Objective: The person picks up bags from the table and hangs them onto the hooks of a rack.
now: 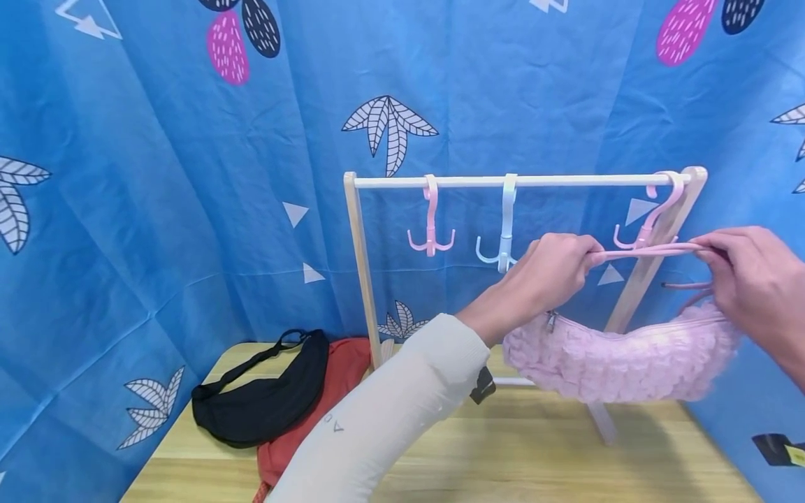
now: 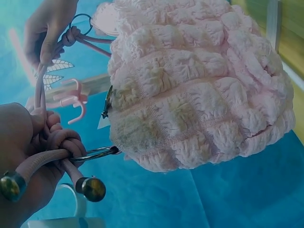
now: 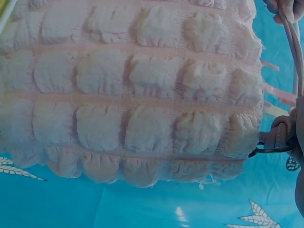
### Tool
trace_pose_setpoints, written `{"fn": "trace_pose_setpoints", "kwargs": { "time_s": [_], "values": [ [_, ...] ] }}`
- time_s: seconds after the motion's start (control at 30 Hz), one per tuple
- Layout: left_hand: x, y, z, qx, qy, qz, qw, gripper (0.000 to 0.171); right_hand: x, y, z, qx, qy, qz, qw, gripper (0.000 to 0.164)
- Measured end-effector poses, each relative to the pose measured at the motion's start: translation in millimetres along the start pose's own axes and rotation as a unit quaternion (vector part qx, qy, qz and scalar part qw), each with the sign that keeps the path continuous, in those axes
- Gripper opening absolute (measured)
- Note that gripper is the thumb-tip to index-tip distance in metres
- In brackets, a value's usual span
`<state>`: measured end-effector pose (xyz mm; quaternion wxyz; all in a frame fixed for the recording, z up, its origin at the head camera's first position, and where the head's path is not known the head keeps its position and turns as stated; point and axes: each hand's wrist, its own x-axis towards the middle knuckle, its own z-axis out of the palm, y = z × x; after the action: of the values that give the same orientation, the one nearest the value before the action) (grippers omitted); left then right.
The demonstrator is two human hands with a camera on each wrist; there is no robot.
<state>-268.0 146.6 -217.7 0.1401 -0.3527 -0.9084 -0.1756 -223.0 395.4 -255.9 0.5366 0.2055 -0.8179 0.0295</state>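
Note:
A pale pink puffy handbag [image 1: 619, 358] hangs in the air in front of the rack's right side. My left hand [image 1: 560, 264] pinches its thin pink cord strap [image 1: 654, 250] near the left end. On the far side of the bag my right hand [image 1: 764, 279] grips the same strap, which runs taut between both hands. In the left wrist view, a knot [image 2: 65, 141] with metal-tipped cord ends lies against my left hand and joins a metal ring. Just behind the strap is a pink hook [image 1: 648, 227] on the rack's right end.
The white rail [image 1: 566, 181] of the wooden rack also carries another pink hook [image 1: 431, 220] and a light blue hook [image 1: 506, 227]. At the left, a black bag [image 1: 270, 402] lies over a red bag [image 1: 342, 370] on the wooden table [image 1: 176, 475]. A blue patterned curtain [image 1: 189, 175] surrounds the table.

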Motion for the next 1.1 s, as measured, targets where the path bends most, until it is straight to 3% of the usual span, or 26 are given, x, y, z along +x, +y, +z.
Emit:
{"fn": "trace_pose_setpoints", "kwargs": {
  "time_s": [0.2, 0.4, 0.8, 1.0, 1.1],
  "values": [
    [6.4, 2.5, -1.3, -0.002, -0.004, -0.019, 0.9998, 0.031, 0, 3, -3, -0.018, -0.012, -0.011, 1.0, 0.066],
    [12.3, 1.5, -2.2, 0.004, 0.0, -0.015, 0.9999, 0.031, 1, 6, -3, -0.029, -0.012, -0.018, 0.999, 0.063],
    [25.1, 6.9, -8.9, 0.004, -0.007, -0.031, 0.9995, 0.031, 6, 13, -2, -0.038, -0.008, -0.003, 0.999, 0.063],
    [30.3, 7.9, -7.9, 0.001, -0.009, -0.056, 0.9984, 0.029, 6, 17, 0, -0.029, -0.016, 0.003, 0.999, 0.024],
    [32.6, 8.2, -5.9, 0.001, -0.008, -0.062, 0.998, 0.029, 6, 19, 2, -0.031, -0.019, 0.003, 0.999, 0.024]
  ]
}}
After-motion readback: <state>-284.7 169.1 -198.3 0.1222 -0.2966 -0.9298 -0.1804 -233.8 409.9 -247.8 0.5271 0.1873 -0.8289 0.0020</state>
